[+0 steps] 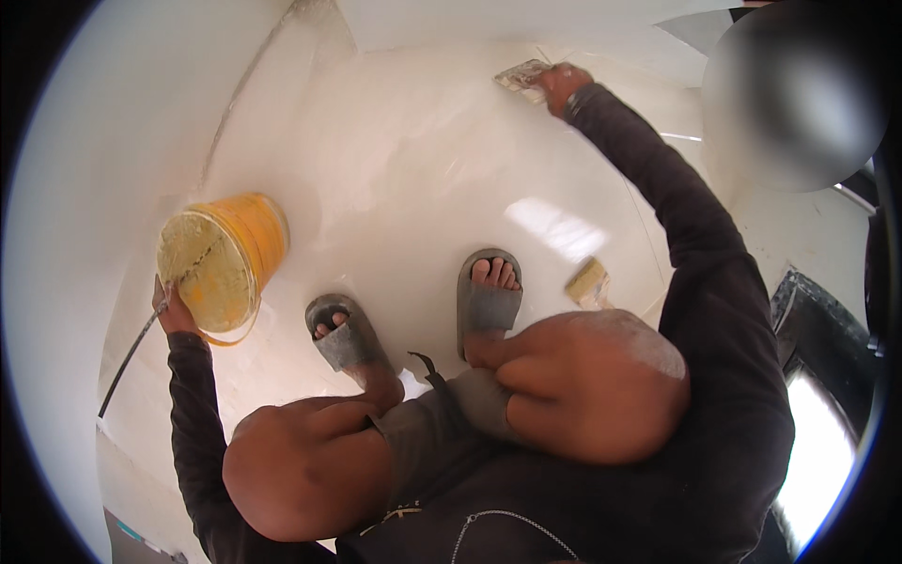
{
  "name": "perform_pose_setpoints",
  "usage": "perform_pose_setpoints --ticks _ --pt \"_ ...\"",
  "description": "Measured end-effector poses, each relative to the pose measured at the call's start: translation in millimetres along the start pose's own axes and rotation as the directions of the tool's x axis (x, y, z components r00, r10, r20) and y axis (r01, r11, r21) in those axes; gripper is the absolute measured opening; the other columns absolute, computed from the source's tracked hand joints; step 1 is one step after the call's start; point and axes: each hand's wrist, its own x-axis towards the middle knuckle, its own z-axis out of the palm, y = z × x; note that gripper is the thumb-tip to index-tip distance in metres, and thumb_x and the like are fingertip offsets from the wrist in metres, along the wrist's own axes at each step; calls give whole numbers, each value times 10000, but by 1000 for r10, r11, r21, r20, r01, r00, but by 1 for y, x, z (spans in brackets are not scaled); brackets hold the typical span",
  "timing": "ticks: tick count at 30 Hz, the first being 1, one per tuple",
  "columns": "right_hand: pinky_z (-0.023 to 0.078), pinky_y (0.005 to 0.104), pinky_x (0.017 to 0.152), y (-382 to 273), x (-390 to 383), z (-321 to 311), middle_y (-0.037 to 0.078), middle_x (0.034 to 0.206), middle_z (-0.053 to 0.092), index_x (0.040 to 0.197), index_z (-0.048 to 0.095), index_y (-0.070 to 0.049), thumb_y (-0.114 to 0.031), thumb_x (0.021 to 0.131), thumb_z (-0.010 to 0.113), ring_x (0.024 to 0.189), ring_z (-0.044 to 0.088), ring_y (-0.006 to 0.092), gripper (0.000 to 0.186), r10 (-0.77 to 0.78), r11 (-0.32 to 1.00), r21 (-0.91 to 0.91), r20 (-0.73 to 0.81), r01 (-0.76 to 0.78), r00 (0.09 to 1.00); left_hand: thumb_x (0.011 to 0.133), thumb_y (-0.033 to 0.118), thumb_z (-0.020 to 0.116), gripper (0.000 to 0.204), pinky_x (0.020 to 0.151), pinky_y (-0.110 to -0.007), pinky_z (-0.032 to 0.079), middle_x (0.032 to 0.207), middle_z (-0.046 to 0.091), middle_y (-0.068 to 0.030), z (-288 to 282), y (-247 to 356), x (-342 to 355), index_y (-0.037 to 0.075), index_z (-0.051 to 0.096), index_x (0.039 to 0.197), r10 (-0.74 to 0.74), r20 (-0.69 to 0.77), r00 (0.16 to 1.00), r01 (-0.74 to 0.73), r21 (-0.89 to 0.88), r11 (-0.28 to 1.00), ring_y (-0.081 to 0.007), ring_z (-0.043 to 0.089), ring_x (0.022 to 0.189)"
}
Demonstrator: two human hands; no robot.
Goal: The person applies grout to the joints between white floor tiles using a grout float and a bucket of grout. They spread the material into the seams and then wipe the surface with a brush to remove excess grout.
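At the left, my left hand is closed around a thin dark rod, beside the rim of a yellow bucket. The rod slants across the bucket's mouth, and its far end lies over the pale yellowish inside. My right hand reaches far forward and grips a flat scraper smeared with whitish residue. The scraper is at the pale floor; whether its edge touches cannot be made out. A paintbrush with yellowish bristles lies near my right knee.
My sandalled feet stand between the bucket and the brush as I squat. White walls rise on the left and at the far side. A blurred round grey shape fills the upper right. Dark material lies behind my right arm.
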Motion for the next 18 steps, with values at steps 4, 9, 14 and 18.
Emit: perform_pose_setpoints --ticks 4,9,14,18 --pt "485 395 860 -27 -33 0 153 1085 614 1129 616 -161 -75 751 508 1013 587 309 402 -151 988 -14 -7 151 989 870 109 392 364 859 -310 421 1045 618 -163 -3 -13 4 -63 520 1164 8 4 1000 -8 -17 1000 -237 576 941" --pt "485 391 848 -36 -24 -9 148 1027 625 1143 602 -146 -97 749 526 1017 583 306 405 -92 996 20 144 91 985 876 119 426 347 870 -301 411 1042 619 -153 -4 -30 11 -56 531 1156 127 -111 986 -105 183 978 -221 563 956" --pt "350 373 1009 -87 -29 31 133 1233 551 1183 575 -145 -70 811 416 1146 508 280 411 -285 945 82 -261 315 922 876 124 429 345 847 -310 427 1020 633 -173 -6 -24 11 -53 528 1155 91 -10 996 -90 83 992 -241 587 931" --pt "360 379 1018 -89 -65 35 103 1247 546 1267 519 -221 -44 798 421 1163 502 290 511 -392 911 50 -205 409 897 877 134 433 321 824 -321 435 986 643 -169 -3 -16 9 -43 548 1120 156 -18 988 -152 156 976 -245 596 904"
